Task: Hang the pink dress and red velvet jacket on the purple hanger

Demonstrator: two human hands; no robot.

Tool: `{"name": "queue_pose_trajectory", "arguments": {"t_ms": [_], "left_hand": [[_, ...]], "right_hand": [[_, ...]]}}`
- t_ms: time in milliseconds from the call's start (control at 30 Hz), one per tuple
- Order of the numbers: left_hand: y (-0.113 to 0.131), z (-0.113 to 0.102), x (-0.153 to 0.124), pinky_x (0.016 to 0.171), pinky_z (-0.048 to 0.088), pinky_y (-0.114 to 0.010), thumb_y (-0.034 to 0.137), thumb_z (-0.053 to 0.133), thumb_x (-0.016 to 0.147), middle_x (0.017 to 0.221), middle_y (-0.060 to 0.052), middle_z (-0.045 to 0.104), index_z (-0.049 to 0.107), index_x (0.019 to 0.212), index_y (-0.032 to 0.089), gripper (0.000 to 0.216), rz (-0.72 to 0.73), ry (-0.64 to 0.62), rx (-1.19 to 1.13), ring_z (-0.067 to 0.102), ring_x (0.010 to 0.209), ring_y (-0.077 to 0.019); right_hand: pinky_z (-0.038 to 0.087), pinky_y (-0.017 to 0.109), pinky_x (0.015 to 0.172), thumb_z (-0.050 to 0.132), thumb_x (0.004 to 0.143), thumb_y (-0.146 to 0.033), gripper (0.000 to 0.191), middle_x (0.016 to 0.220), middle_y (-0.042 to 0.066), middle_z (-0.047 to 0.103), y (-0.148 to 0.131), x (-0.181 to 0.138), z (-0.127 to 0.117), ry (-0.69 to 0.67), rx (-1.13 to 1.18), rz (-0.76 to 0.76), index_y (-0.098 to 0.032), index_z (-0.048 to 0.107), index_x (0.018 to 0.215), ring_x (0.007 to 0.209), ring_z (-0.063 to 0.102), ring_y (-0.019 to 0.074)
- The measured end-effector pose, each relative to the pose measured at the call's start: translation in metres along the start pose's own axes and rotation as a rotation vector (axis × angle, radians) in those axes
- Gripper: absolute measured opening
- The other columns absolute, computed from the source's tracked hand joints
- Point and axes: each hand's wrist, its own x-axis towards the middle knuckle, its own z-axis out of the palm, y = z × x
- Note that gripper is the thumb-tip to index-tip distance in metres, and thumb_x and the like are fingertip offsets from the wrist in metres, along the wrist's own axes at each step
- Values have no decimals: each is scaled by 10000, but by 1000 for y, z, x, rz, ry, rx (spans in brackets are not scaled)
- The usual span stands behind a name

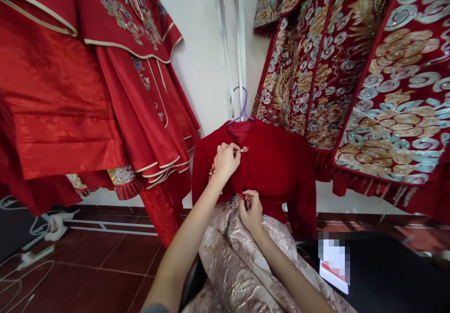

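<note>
A red velvety jacket [272,165] hangs in front of me on a purple hanger [243,109]. My left hand [227,160] is closed in a pinch at the neckline, on a small gold-and-pearl beaded ornament [244,149] with a red end. Lower down, at the jacket's front hem, my right hand [252,210] is closed with curled fingers. A small red bit shows at its fingertips; what exactly it grips I cannot make out. More beading [211,170] peeks out behind my left hand. Shiny pale patterned fabric [242,257] spreads below the jacket, under my forearms.
Red garments with cream piping [140,93] hang at left, and heavily embroidered garments [386,83] at right. White straps [240,32] run down to the hanger. A phone-like object [333,278] lies on a black surface [386,275] at right. White cables [31,275] trail over the tiled floor.
</note>
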Motion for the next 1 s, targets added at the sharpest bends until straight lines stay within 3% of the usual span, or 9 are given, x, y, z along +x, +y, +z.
{"name": "queue_pose_trajectory", "arguments": {"t_ms": [67,167,267,400,567,733,833,900,1000], "left_hand": [[0,-6,8,838,419,-369,300,544,848,899,-88,558,672,940,220,176,79,-93,164,493,963,-245],[1,-12,13,871,396,-367,308,559,839,911,-73,541,668,931,226,165,217,-162,193,472,962,-234],[2,-14,15,963,337,-403,266,594,795,940,-67,553,649,841,218,86,320,-160,61,460,1000,-241],[0,-10,18,1077,236,-426,190,644,721,718,-33,540,601,695,221,59,354,-190,-226,510,902,-227],[-3,-3,22,1120,213,-427,157,683,690,611,4,499,568,662,252,151,288,-153,-460,554,828,-217],[-7,-10,20,1130,203,-436,153,646,745,610,-4,502,514,652,231,180,95,-91,-722,567,965,-231],[-8,-17,17,1132,151,-512,147,620,745,753,-76,584,531,712,202,109,128,-3,-553,515,1118,-296],[-8,-19,13,1124,107,-568,121,588,734,995,-147,606,564,837,176,119,167,83,-351,421,1243,-340],[-10,-17,8,1109,65,-619,83,500,757,1366,-182,426,514,1135,170,388,111,214,-82,227,1381,-349]], "right_hand": [[414,228,574,503,825,-152,172,781,-12,455,0,0,0,-1,0,6,-205,490,988,653,474,116],[410,226,562,504,822,-161,164,772,-15,456,0,0,-1,-6,-7,11,-203,495,980,636,469,112],[410,229,562,504,818,-170,157,764,-16,462,-1,1,-1,-20,-17,17,-200,500,972,633,471,115],[412,234,558,500,813,-172,156,752,-20,462,-2,3,-1,-38,-28,37,-196,502,967,614,467,113],[448,271,620,487,801,-163,176,797,4,484,-4,0,-4,-71,-107,-4,-199,495,974,694,507,143],[442,429,842,621,716,-239,377,1014,91,509,-34,22,-16,36,-212,-284,-198,489,1067,983,504,251],[346,522,959,610,736,-228,354,1109,111,483,-60,72,-18,202,-311,-265,-207,500,1072,1087,468,282],[293,562,990,601,731,-226,398,1240,141,415,-72,111,-13,244,-395,-222,-206,497,1114,1177,400,319],[233,616,1003,602,705,-220,601,1375,183,283,-73,156,-1,236,-503,-208,-199,396,1268,1280,271,373]]}}
